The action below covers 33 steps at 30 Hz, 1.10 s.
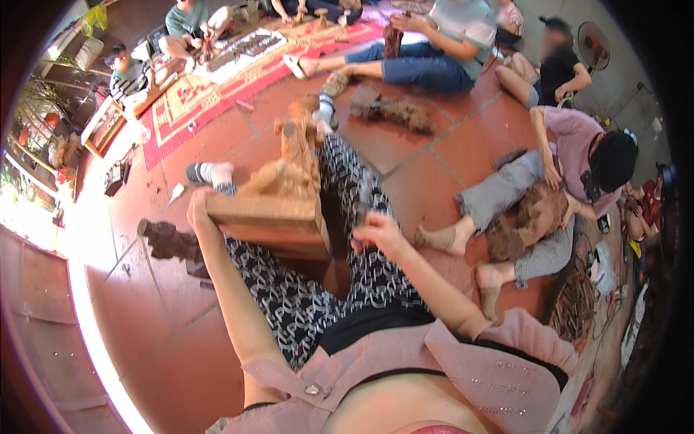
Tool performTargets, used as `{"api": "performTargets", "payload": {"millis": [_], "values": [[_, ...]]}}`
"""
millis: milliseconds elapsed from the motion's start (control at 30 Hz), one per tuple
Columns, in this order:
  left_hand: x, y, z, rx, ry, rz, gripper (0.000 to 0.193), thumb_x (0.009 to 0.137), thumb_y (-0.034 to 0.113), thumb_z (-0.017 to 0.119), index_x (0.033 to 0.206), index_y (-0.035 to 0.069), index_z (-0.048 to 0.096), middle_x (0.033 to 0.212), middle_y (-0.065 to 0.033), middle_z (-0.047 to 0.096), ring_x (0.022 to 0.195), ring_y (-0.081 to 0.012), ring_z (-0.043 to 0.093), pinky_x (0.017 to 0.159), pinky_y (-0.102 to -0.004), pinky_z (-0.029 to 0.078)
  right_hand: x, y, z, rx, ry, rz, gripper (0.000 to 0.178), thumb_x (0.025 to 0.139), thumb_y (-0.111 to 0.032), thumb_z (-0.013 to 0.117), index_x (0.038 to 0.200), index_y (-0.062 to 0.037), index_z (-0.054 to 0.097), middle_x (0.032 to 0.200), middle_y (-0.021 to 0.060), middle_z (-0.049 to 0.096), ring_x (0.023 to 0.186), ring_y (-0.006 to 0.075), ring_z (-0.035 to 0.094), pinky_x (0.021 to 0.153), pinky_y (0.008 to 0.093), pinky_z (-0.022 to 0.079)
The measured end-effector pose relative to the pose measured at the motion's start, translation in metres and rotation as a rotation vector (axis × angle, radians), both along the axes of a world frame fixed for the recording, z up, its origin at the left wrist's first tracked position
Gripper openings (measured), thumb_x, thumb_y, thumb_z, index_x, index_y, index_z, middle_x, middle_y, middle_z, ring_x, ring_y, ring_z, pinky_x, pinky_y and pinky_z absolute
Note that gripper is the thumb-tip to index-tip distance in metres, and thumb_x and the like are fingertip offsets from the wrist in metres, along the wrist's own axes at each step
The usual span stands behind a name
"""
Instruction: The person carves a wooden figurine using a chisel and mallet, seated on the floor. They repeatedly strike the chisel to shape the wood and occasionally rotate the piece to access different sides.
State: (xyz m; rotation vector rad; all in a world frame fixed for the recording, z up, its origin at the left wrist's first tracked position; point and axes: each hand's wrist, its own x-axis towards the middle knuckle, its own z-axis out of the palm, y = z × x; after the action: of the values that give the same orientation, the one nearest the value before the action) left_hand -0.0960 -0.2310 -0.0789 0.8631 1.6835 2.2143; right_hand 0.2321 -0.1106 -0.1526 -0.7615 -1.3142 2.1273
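A floor of large terracotta tiles point(426, 155) fills the frame, with a red patterned mat point(210, 98) running across the upper left and several people seated on the ground around it. At centre, a pale wooden carving point(289, 181) stands upright on its squared block base, resting across the wearer's lap between legs in black-and-white patterned trousers point(303, 296). The left hand point(199, 213) grasps the base's left corner, fingers wrapped over its edge. The right hand point(379, 233) sits just right of the base, fingers curled in; whether it pinches something small I cannot tell. A dark rough wood piece point(170, 240) lies on the tiles just left of the left forearm. Above centre, a gnarled brown root chunk point(390, 108) lies on the floor near a seated person in blue trousers. At right, a person in a mauve shirt bends over another dark carving point(531, 217). A white flat sheet point(242, 50) with dark items lies on the mat at upper left.
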Motion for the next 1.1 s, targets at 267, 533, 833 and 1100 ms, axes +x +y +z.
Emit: {"api": "performTargets", "payload": {"millis": [267, 533, 833, 1100], "values": [[-0.015, 0.000, -0.010, 0.002, 0.118, -0.060, 0.031, 0.087, 0.027, 0.048, 0.083, 0.000, 0.062, 0.081, -0.0083, 0.061, 0.080, -0.0170, 0.056, 0.079, -0.0302, 0.041, 0.000, -0.029, 0.040, 0.120, 0.134, 0.102, 0.010, 0.083, -0.003, 0.065, 0.079, -0.0001, 0.056, 0.076, 0.0080, 0.064, 0.068, 0.0142, 0.065, 0.058, 0.0260, 0.055], [-0.014, 0.002, -0.011, -0.043, 0.108, -0.025, 0.036, 0.088, 0.032, 0.047, 0.081, 0.000, 0.063, 0.083, -0.0034, 0.059, 0.083, -0.0147, 0.052, 0.081, -0.0292, 0.039, 0.025, -0.050, 0.063, 0.209, 0.109, 0.042, 0.009, 0.088, -0.003, 0.058, 0.096, -0.0005, 0.057, 0.077, 0.0046, 0.063, 0.066, 0.0085, 0.060, 0.060, 0.0215, 0.050], [-0.011, 0.002, -0.008, -0.005, 0.102, -0.046, 0.034, 0.086, 0.033, 0.049, 0.078, 0.003, 0.062, 0.078, -0.0040, 0.058, 0.078, -0.0144, 0.053, 0.076, -0.0291, 0.040, 0.053, -0.041, 0.141, 0.432, 0.204, -0.192, 0.007, 0.087, -0.006, 0.063, 0.086, 0.0009, 0.062, 0.070, 0.0005, 0.061, 0.059, 0.0030, 0.056, 0.052, 0.0175, 0.047], [-0.014, 0.012, -0.019, 0.007, -0.016, -0.033, 0.031, 0.086, 0.030, 0.051, 0.083, 0.002, 0.064, 0.085, -0.0044, 0.060, 0.083, -0.0156, 0.055, 0.080, -0.0300, 0.042, 0.019, 0.012, 0.212, 0.847, 0.303, -0.274, 0.010, 0.084, -0.008, 0.063, 0.080, 0.0000, 0.060, 0.059, -0.0012, 0.055, 0.050, 0.0034, 0.049, 0.043, 0.0201, 0.036]]}}
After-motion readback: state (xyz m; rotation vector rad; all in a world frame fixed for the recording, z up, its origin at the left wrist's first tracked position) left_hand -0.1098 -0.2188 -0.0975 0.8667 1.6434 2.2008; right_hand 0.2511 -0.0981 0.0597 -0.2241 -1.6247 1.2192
